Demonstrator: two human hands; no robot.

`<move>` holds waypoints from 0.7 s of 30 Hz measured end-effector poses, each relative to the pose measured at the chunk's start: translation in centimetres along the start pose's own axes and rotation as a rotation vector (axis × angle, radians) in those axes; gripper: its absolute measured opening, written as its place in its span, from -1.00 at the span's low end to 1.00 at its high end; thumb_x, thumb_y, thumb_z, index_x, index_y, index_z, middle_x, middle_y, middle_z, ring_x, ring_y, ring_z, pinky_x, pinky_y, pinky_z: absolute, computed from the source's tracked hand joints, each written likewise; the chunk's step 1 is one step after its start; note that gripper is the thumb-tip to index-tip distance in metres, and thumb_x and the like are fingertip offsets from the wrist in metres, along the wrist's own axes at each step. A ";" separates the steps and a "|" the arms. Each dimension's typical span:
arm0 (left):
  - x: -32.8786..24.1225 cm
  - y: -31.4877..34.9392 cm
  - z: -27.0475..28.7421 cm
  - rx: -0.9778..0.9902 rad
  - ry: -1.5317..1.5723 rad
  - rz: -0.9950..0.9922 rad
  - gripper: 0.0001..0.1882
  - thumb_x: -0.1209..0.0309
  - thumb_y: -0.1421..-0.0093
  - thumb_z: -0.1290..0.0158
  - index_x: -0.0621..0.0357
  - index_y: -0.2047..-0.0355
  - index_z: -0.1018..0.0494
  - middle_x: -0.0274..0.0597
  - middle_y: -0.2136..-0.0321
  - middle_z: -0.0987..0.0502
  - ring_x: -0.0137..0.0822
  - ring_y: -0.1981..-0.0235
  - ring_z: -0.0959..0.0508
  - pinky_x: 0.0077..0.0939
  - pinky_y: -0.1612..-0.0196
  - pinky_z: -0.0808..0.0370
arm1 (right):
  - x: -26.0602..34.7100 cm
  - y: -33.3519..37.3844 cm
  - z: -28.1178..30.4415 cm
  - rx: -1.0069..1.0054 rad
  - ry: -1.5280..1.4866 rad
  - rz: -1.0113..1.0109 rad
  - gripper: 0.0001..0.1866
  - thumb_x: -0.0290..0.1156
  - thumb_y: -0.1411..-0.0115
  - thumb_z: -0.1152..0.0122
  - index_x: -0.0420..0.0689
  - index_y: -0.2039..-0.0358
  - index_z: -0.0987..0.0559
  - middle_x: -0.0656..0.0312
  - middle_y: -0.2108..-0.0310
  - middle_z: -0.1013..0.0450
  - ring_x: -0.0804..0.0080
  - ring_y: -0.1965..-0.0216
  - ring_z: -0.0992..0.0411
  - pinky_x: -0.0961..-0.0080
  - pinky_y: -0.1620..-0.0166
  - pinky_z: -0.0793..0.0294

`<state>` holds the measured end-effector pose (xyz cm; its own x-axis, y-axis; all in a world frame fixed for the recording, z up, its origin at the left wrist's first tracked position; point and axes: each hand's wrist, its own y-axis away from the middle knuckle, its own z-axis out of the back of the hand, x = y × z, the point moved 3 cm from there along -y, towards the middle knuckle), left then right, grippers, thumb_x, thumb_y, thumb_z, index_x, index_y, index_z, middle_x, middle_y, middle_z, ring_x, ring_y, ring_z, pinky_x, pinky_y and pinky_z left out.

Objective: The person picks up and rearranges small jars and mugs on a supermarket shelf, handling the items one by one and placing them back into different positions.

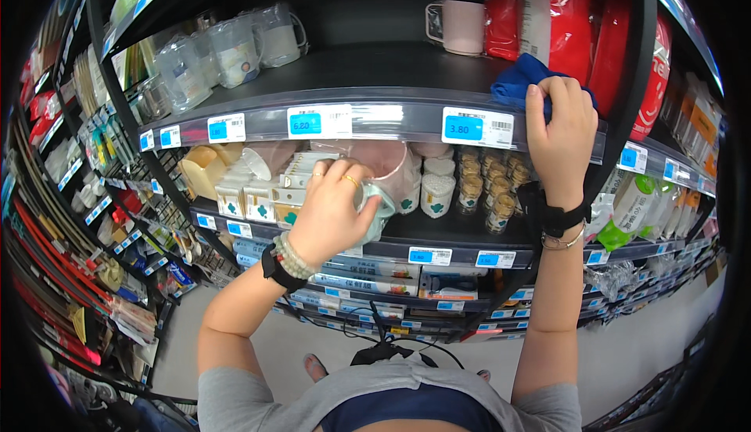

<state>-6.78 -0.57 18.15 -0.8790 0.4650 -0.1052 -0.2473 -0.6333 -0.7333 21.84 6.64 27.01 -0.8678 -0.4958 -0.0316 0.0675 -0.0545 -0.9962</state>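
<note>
On the upper shelf's right end, my right hand (pixel 562 123) presses a bunched blue cloth (pixel 520 80) against the shelf's front edge, fingers closed over it. My left hand (pixel 332 205) is at the lower shelf, closed on a pale green cup-like thing (pixel 381 211) partly hidden by the fingers. Just behind it stands a large pink mug (pixel 399 170). White boxes (pixel 258 201) with a green leaf mark sit left of that hand. To its right are a white lidded jar (pixel 436 195) and several small corked glass jars (pixel 499 213).
Clear plastic jugs (pixel 235 52) stand at the upper left. A pink mug (pixel 461 25) and red packages (pixel 567 17) fill the upper right. Price tags line the shelf lip (pixel 399 115). A black upright post (pixel 643 48) rises beside the right arm. Boxed goods (pixel 368 283) lie below.
</note>
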 end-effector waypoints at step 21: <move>-6.0 -15.7 -14.2 0.128 0.441 -0.293 -0.80 0.36 -0.21 -0.09 0.20 0.24 -0.59 -0.01 0.32 -0.63 -0.01 0.30 -0.63 -0.19 0.19 -0.55 | -0.1 0.2 -0.3 -0.010 0.013 -0.003 -0.84 -0.30 -0.18 -0.24 -0.07 0.44 -0.49 0.24 0.42 -0.38 0.21 0.32 -0.36 0.28 0.19 -0.25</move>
<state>8.19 15.35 20.74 -0.5184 0.8314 -0.2003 -0.5281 -0.4954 -0.6897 21.79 6.92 26.83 -0.8743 -0.4845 -0.0300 0.0603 -0.0471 -0.9971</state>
